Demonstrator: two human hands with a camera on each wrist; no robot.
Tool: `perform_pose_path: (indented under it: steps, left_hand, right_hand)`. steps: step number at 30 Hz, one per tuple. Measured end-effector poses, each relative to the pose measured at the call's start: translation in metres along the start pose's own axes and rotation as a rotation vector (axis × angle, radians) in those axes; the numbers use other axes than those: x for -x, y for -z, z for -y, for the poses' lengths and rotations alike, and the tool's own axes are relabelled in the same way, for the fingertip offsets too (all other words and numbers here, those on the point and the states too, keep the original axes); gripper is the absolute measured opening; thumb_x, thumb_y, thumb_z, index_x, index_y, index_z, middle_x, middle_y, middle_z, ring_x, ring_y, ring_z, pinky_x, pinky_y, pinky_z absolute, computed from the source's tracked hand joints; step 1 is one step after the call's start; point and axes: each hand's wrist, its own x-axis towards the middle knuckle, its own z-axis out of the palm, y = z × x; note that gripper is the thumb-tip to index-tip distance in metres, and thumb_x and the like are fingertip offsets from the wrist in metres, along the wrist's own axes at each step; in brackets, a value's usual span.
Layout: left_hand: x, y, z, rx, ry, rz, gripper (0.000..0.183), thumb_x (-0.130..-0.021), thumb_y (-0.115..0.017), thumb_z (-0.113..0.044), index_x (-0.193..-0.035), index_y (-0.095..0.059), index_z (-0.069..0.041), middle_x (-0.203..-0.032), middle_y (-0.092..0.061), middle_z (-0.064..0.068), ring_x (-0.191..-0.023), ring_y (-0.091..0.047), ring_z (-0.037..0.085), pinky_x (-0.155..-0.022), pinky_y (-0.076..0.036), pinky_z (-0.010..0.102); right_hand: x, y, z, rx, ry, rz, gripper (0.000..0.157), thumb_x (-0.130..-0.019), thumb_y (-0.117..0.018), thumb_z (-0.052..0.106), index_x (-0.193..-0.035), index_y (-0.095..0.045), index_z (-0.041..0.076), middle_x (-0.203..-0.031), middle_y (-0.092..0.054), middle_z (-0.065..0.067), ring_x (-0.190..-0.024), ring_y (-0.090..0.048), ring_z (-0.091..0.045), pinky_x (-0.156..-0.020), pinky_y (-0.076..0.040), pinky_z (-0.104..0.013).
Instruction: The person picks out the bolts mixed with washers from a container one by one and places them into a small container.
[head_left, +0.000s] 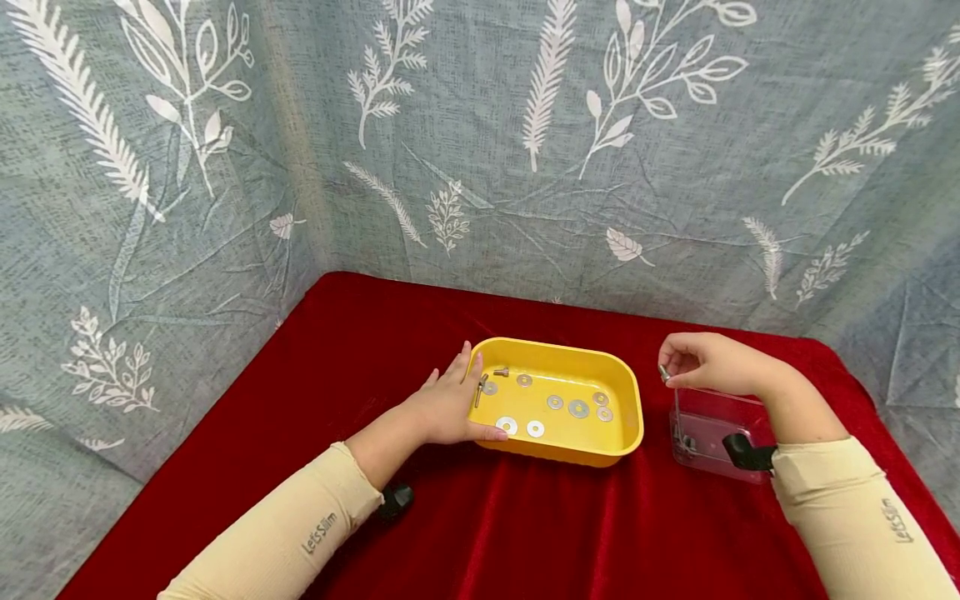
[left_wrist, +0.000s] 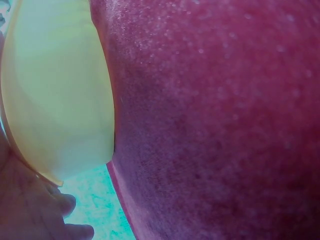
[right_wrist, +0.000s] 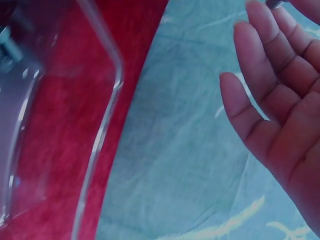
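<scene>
My left hand (head_left: 450, 406) rests against the left end of a yellow plastic tray (head_left: 628, 367), its fingers extended along the rim and its thumb on the near side. Inside the tray lie several flat metal washers (head_left: 578, 408), a short bolt (head_left: 501, 372) and a longer bolt (head_left: 480, 392) by the left wall. Over the left side of a clear plastic box (head_left: 720, 471), my right hand (head_left: 712, 362) pinches a small metal bolt (head_left: 664, 374) between thumb and fingertips. In the right wrist view only the end of that bolt (right_wrist: 274, 3) shows at the top.
Some metal hardware (head_left: 683, 440) sits at the left inside the clear box. A red velvety cloth (head_left: 375, 350) covers the table. Behind it hangs a blue-grey curtain (head_left: 480, 200) with white leaf patterns. Black straps cross both wrists.
</scene>
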Motion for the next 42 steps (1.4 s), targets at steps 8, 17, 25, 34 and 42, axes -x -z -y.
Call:
perform_pose_path:
  steps: [8, 17, 25, 34, 42]
  left_hand:
    - [0.000, 0.000, 0.001, 0.014, 0.002, 0.003, 0.121, -0.066, -0.054, -0.077, -0.147, 0.002, -0.006, -0.151, 0.015, 0.013, -0.140, 0.001, 0.021, -0.109, -0.012, 0.050]
    - [0.000, -0.001, 0.002, 0.030, 0.003, 0.007, 0.118, -0.067, -0.055, -0.076, -0.147, 0.001, -0.010, -0.151, 0.018, 0.010, -0.140, 0.000, 0.021, -0.108, -0.012, 0.050]
    - [0.000, -0.003, 0.002, 0.031, 0.001, 0.002, 0.119, -0.065, -0.054, -0.078, -0.147, 0.001, -0.010, -0.152, 0.015, 0.011, -0.140, 0.000, 0.020, -0.109, -0.013, 0.050]
    - [0.000, -0.002, 0.002, 0.029, 0.001, 0.003, 0.120, -0.066, -0.055, -0.076, -0.147, 0.002, -0.008, -0.151, 0.017, 0.011, -0.140, 0.001, 0.019, -0.109, -0.012, 0.048]
    - [-0.001, -0.003, 0.002, 0.013, -0.003, -0.004, 0.122, -0.064, -0.052, -0.079, -0.147, 0.001, -0.007, -0.151, 0.015, 0.012, -0.140, 0.000, 0.020, -0.109, -0.013, 0.048]
  right_hand:
    - [0.010, -0.003, -0.022, 0.033, -0.032, 0.023, 0.016, -0.079, -0.069, 0.009, -0.087, -0.056, 0.009, -0.077, -0.057, 0.000, -0.074, -0.055, -0.014, -0.066, -0.048, -0.026]
    - [0.021, -0.005, -0.036, 0.047, -0.062, 0.025, 0.016, -0.079, -0.070, 0.011, -0.087, -0.056, 0.007, -0.077, -0.056, 0.001, -0.073, -0.054, -0.011, -0.065, -0.046, -0.025]
    - [0.031, -0.007, -0.049, -0.013, -0.109, 0.067, 0.018, -0.080, -0.068, 0.012, -0.089, -0.053, 0.006, -0.077, -0.054, -0.001, -0.070, -0.050, -0.011, -0.060, -0.044, -0.025]
    - [0.042, -0.012, -0.063, -0.075, -0.114, 0.081, 0.018, -0.079, -0.067, 0.004, -0.088, -0.052, 0.001, -0.076, -0.052, -0.003, -0.064, -0.047, -0.007, -0.056, -0.042, -0.023]
    - [0.042, -0.014, -0.066, -0.059, -0.079, 0.060, 0.015, -0.081, -0.065, 0.004, -0.091, -0.054, 0.000, -0.077, -0.055, -0.002, -0.066, -0.049, -0.006, -0.057, -0.042, -0.023]
